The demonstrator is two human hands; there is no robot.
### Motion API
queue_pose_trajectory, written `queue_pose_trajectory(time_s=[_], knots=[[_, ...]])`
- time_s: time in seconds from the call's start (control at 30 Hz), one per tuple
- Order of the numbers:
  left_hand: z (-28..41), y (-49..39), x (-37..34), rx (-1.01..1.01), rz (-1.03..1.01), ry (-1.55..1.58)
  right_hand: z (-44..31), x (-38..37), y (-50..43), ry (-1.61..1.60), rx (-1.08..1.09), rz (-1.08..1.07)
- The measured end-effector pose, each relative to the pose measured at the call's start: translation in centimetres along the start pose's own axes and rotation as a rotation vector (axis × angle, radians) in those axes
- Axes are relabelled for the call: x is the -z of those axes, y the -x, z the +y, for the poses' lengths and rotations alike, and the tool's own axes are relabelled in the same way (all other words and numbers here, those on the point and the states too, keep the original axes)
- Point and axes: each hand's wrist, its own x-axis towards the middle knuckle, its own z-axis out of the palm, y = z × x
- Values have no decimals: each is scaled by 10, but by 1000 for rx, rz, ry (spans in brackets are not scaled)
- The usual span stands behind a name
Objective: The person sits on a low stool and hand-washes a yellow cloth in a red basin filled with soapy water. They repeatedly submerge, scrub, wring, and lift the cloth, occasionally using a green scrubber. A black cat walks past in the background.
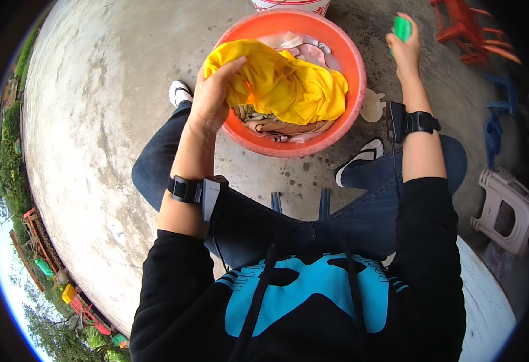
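Note:
With my left hand (214, 92) I grip one end of a yellow cloth garment (282, 83), thumb on top, at the left side of an orange plastic basin (360, 68). The rest of the garment lies bunched across the basin, over other wet clothes (287, 129) in pink, tan and patterned fabric. Whitish water shows around the pink pieces at the back. My right hand (405, 47) is raised to the right of the basin, closed around a green object (402, 29); blur hides what kind it is.
A white bucket (291, 5) stands behind the basin. A pale scoop-like thing (372, 106) lies on the concrete floor to its right. Farther right are a red wooden chair (461, 27), a blue stool (502, 97) and a grey plastic stool (507, 210). My feet flank the basin.

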Motion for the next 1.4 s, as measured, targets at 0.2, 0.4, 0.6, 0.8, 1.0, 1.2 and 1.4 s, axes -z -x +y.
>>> queue_pose_trajectory(time_s=[0.2, 0.4, 0.6, 0.8, 1.0, 1.2, 1.4], knots=[[11, 13, -9, -159, 12, 149, -109, -107, 131, 130, 373, -573], [23, 16, 17, -242, -13, 256, -111, -85, 136, 802, 109, -1002], [24, 19, 18, -369, -286, 178, -142, -87, 132, 201, 458, -1125], [38, 14, 31, -420, -769, 616, -107, -86, 111, 769, 314, -1483], [37, 10, 35, -365, -663, 599, -112, -117, 121, -151, 288, -1541], [49, 19, 32, -245, -202, 781, -105, -88, 97, 1058, 235, -1277], [54, 15, 33, -204, -122, 792, -94, -128, 155, 338, 777, -728]])
